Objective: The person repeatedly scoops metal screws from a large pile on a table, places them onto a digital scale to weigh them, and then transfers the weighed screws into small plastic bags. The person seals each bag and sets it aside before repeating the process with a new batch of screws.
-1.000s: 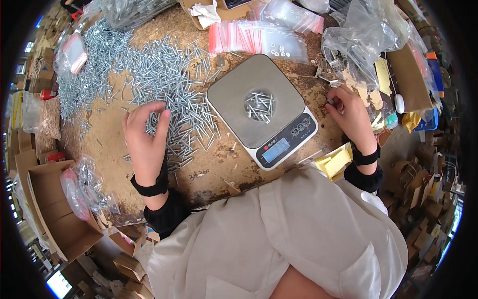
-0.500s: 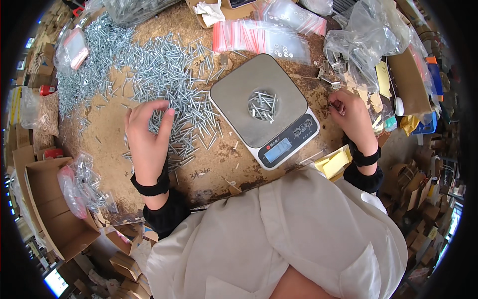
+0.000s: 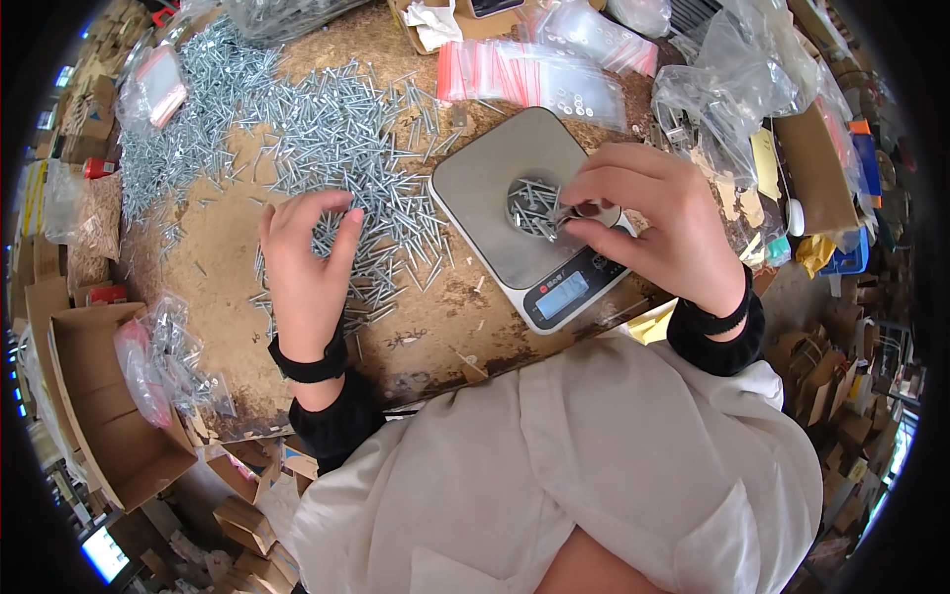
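My right hand point(image 3: 648, 213) reaches over the kitchen-type scale point(image 3: 485, 183), its thumb and fingers closed on a small metal piece point(image 3: 567, 215), mostly hidden by the fingertips. Directly beside them, a small round dish point(image 3: 512, 210) on the steel platform holds several loose screws point(image 3: 534, 201). My left hand point(image 3: 305, 252) is at the near side of a wide heap of silvery screws point(image 3: 391, 193). Its thumb and forefinger curve toward each other with a narrow gap, and nothing is visibly held. Its other fingers are partly hidden.
Clear zip bags with red edges point(image 3: 485, 71), some holding washers, lie behind the scale. Crumpled plastic point(image 3: 732, 74) covers the back right, beside a cardboard box point(image 3: 816, 163). At the left stand an open carton point(image 3: 109, 396) and a plastic bag of parts point(image 3: 178, 361).
My right hand has moved left from the table beside the scale to the dish on its platform. The left hand stays by the screw heap. The whole view has shifted slightly.
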The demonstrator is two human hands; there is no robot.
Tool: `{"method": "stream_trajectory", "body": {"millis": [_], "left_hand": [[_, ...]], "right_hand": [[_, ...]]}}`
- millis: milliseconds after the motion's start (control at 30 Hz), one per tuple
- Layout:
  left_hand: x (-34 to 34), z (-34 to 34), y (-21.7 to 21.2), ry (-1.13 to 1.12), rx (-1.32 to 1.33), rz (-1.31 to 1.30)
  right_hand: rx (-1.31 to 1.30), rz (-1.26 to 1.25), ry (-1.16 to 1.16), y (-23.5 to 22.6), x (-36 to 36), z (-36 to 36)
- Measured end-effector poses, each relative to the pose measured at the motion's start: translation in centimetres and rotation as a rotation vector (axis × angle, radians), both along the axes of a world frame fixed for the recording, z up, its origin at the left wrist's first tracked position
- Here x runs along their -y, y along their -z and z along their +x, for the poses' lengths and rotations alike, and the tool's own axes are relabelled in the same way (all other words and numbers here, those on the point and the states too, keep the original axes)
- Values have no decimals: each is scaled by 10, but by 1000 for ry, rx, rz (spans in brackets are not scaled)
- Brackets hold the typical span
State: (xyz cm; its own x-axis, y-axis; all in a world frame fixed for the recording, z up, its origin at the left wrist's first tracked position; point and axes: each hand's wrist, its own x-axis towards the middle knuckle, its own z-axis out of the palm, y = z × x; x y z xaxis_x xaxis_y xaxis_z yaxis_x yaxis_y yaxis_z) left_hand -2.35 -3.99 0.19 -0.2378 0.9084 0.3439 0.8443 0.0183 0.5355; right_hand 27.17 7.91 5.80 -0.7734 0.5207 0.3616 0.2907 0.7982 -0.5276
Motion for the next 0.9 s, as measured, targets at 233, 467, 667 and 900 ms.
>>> {"method": "stream_trajectory", "body": {"millis": [233, 467, 667, 900], "left_hand": [[0, 1, -3, 11, -49, 10], [0, 2, -1, 48, -37, -1], [0, 1, 3, 48, -60, 5], [0, 8, -7, 147, 308, 60]], "right_hand": [[107, 27, 120, -3, -25, 8], [466, 299, 199, 58, -75, 33], [475, 137, 167, 65, -67, 44], [194, 54, 225, 39, -47, 46]]}}
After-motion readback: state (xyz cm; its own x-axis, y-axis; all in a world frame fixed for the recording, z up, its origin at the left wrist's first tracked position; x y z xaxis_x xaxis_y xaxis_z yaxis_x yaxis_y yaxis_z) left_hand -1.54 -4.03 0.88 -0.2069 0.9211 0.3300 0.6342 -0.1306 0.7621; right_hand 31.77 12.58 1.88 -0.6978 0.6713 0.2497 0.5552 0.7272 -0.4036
